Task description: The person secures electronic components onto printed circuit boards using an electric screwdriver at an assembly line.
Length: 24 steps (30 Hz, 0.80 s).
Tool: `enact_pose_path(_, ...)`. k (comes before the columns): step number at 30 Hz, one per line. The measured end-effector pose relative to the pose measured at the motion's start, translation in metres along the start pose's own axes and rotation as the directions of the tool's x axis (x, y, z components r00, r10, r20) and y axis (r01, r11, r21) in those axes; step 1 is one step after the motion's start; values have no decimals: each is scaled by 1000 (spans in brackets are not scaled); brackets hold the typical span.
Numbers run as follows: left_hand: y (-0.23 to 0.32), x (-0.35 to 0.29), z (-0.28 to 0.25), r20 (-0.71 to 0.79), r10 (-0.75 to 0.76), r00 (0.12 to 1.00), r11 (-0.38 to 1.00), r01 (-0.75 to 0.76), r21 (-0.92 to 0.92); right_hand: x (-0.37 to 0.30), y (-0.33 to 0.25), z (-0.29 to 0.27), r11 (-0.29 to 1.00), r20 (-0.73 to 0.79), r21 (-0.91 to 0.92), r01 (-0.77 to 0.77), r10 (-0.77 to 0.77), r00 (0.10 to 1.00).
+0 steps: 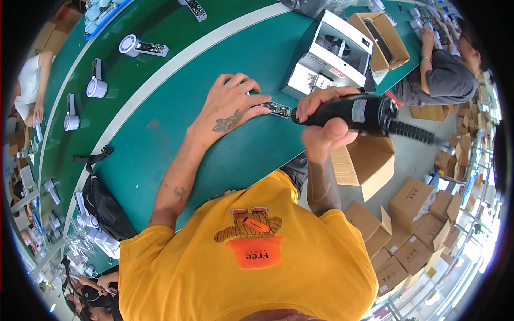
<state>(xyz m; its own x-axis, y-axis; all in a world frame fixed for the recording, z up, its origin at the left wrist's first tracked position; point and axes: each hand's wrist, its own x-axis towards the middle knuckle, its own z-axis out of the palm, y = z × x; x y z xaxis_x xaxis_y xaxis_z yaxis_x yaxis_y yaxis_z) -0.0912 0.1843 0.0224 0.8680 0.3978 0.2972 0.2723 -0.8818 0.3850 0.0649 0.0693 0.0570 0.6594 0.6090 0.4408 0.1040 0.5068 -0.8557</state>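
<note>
My left hand [231, 104] is closed over a small handheld fan, its fingers and thumb holding it down on the green table. Only the fan's open handle [278, 109] shows, with a circuit board inside; its head is hidden under my hand. In my right hand [324, 125] is a black electric screwdriver [356, 113], held nearly level and pointing left. The screwdriver's nose is at the right end of the handle, but its tip is too hidden to tell whether it touches a screw. A coiled cable runs off its back end.
A white and black screw feeder [327, 56] stands just beyond my right hand, beside an open carton [379, 41]. Several fans, such as one white fan [128, 46], lie on the belt at left. A black bag [104, 208] sits left. Co-workers sit at both sides; cartons [412, 198] stack right.
</note>
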Motion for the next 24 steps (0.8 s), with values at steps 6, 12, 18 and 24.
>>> enact_pose_path(6, -2, 6, -1, 118, -26, 993, 999, 31, -42, 10, 3, -14, 999, 53, -15, -30, 31, 998)
enact_pose_path(12, 18, 8, 15, 46, -16, 999, 999, 18, -46, 71, -34, -16, 993, -129, -88, 76, -87, 988)
enact_pose_path(18, 21, 12, 17, 51, -48, 998, 997, 51, -53, 91, -9, -9, 963, -28, -216, 162, -172, 985)
enact_pose_path(24, 19, 14, 19, 58, -54, 997, 997, 57, -55, 67, -12, -10, 983, -35, -168, 68, -75, 997)
